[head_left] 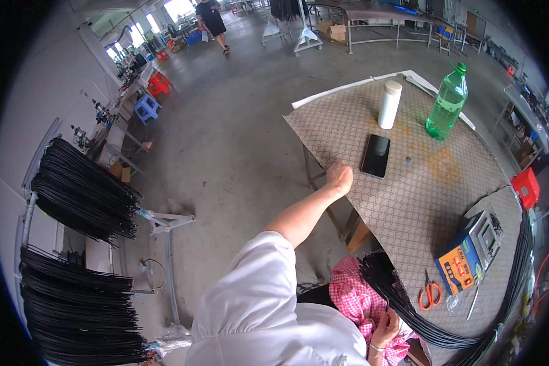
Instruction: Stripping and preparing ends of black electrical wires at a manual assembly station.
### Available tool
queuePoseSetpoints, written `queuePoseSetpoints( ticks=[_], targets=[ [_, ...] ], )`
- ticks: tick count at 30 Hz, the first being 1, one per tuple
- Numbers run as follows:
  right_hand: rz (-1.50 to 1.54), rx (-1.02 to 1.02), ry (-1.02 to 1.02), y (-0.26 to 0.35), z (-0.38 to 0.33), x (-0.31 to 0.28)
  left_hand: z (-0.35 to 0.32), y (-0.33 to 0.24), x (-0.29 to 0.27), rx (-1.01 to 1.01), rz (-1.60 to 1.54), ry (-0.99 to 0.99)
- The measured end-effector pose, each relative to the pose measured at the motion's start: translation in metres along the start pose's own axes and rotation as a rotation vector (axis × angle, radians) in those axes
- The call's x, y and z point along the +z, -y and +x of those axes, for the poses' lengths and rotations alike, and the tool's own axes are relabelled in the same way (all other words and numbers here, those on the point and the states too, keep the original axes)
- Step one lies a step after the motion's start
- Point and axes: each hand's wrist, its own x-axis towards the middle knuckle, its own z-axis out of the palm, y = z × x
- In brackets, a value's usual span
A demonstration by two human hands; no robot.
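My left hand (339,177) is a closed fist resting on the near edge of a table covered with a patterned beige mat (409,201); the arm reaches out from a white sleeve. A black phone (376,155) lies just right of that fist. My right hand (386,326), low in the view, grips a long bundle of thin black cables (402,305) that curves along the table's near edge to the right. A pink checked cloth (355,294) lies next to this hand.
The table carries a white cylinder bottle (390,105), a green plastic bottle (448,104), orange-handled scissors (430,296) and a blue and orange box device (470,253). Racks of black cable bundles (79,189) hang at left. A person (212,21) walks far off.
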Motion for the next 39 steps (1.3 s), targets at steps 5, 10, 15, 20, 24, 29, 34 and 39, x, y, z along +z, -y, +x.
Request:
queuePoseSetpoints(
  ticks=[5,10,15,20,24,29,34,39],
  targets=[
    [0.023,-0.029,-0.020,0.004,0.001,0.001,0.000,0.006,0.008,0.020,-0.007,-0.022],
    [-0.003,-0.049,-0.025,0.009,0.003,0.001,-0.003,0.002,0.003,0.005,-0.027,-0.040],
    [0.014,-0.023,-0.029,-0.002,0.001,0.004,-0.003,0.003,0.003,-0.003,-0.028,-0.051],
    [-0.030,-0.035,-0.016,-0.002,0.000,0.001,-0.003,0.002,0.003,-0.019,-0.047,-0.046],
    [-0.031,-0.021,-0.016,-0.004,-0.001,0.002,-0.004,0.002,0.003,-0.013,-0.043,-0.044],
    [-0.026,0.042,0.026,-0.002,-0.003,-0.001,-0.006,0.007,0.003,0.008,-0.024,-0.039],
    [-0.034,0.078,-0.012,0.005,-0.001,0.000,-0.003,-0.003,-0.001,0.009,-0.031,-0.022],
    [-0.074,-0.083,-0.006,0.017,0.006,-0.002,-0.006,0.002,-0.002,-0.035,-0.038,-0.005]
  ],
)
